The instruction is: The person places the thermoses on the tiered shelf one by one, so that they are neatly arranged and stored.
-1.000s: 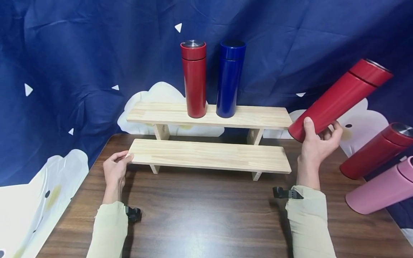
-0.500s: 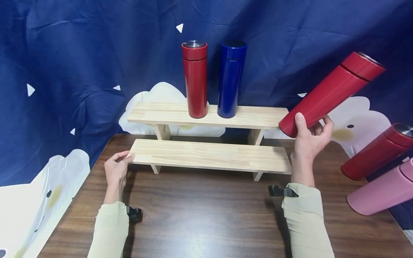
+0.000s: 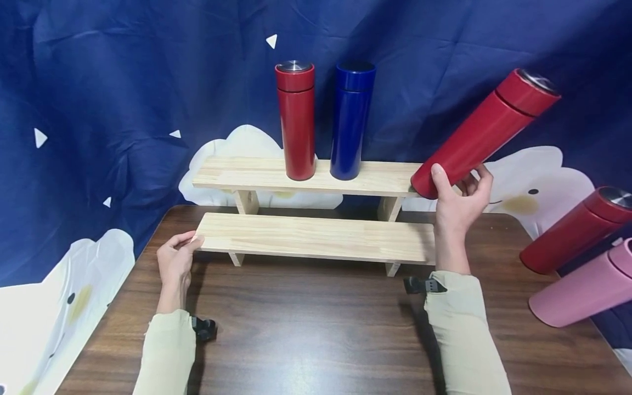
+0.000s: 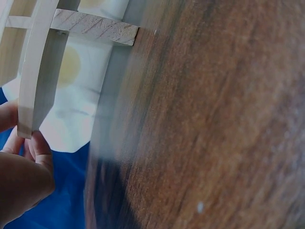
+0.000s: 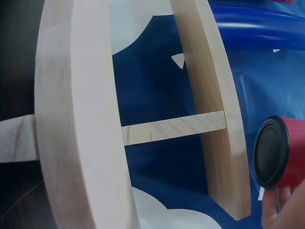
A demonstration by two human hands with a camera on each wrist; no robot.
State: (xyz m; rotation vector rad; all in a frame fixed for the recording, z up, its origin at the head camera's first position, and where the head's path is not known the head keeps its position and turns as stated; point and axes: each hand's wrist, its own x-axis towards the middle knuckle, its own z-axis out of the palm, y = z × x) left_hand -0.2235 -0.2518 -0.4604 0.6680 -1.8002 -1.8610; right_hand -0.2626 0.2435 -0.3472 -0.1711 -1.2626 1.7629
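My right hand (image 3: 456,206) grips a red thermos bottle (image 3: 486,131) near its base, tilted with the steel-topped lid up to the right. In the head view its bottom overlaps the upper board's right end; the right wrist view shows the dark base (image 5: 270,151) apart from that board. My left hand (image 3: 176,258) pinches the left end of the lower board of a two-tier wooden shelf (image 3: 316,238), thumb on one face and fingers on the other. On the upper board (image 3: 237,173) a second red thermos (image 3: 297,126) and a blue thermos (image 3: 351,126) stand upright side by side.
A darker red thermos (image 3: 575,233) and a pink thermos (image 3: 585,285) stand at the right side of the brown wooden table (image 3: 306,329). A blue curtain (image 3: 148,82) with white cartoon shapes hangs close behind the shelf. Both wrists wear black camera straps.
My right hand has carried the red thermos leftward and slightly up, from beyond the shelf's right side to the upper board's right end. The left hand keeps its place on the lower board.
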